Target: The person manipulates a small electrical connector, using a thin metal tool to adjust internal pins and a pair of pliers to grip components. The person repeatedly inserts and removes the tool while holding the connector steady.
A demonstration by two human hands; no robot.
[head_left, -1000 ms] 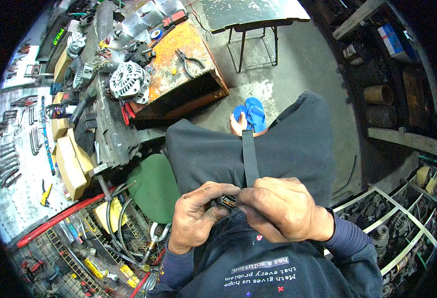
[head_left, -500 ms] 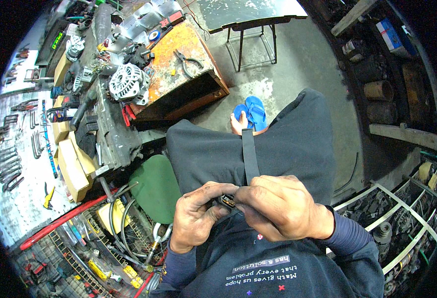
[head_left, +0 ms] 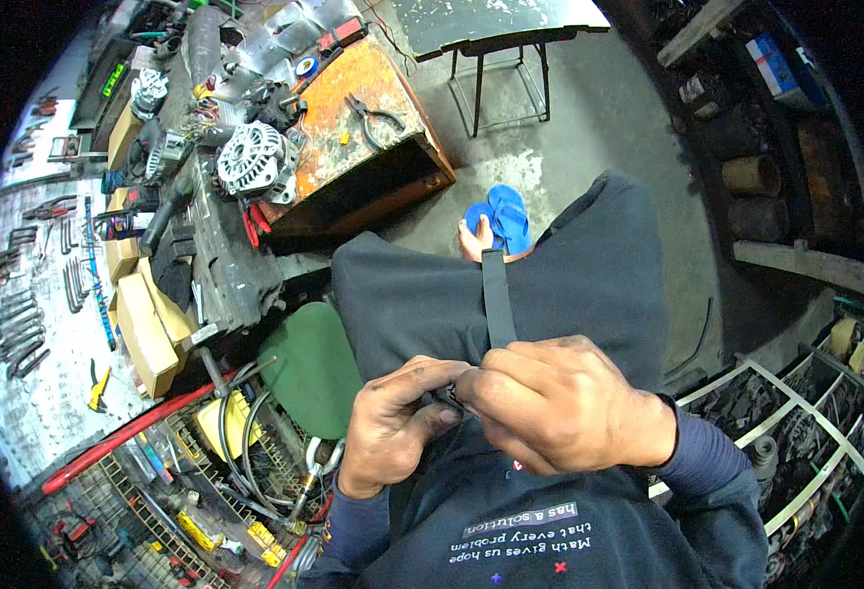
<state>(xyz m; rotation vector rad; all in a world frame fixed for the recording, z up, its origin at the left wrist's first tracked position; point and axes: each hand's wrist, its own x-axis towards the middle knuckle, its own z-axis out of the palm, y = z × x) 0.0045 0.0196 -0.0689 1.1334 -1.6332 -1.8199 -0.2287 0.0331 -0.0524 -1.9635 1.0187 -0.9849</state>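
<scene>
In front of my chest, above my lap, both hands meet around a small dark part [head_left: 448, 395]. Its rectangular end shows brassy metal inside in the earlier frame; now fingers cover most of it, and I cannot make out its exact kind. My left hand [head_left: 395, 424] pinches it between thumb and forefinger. Closed against the same part from the other side is my right hand [head_left: 569, 407], with its fingertips curled out of sight. A flat dark strap [head_left: 497, 306] lies across my dark clothing just beyond the hands.
An alternator [head_left: 251, 163] and pliers [head_left: 373, 124] lie on the cluttered bench, partly on a worn orange cabinet [head_left: 324, 128]. A green seat [head_left: 311, 368] is close on the left. Tools cover a white board [head_left: 49, 393]. A metal rack [head_left: 800, 417] of parts stands right; a table [head_left: 500, 22] stands ahead.
My right hand has rolled slightly over the small part, hiding more of its metal-lined end. The left hand keeps its pinch. The whole view has shifted a little.
</scene>
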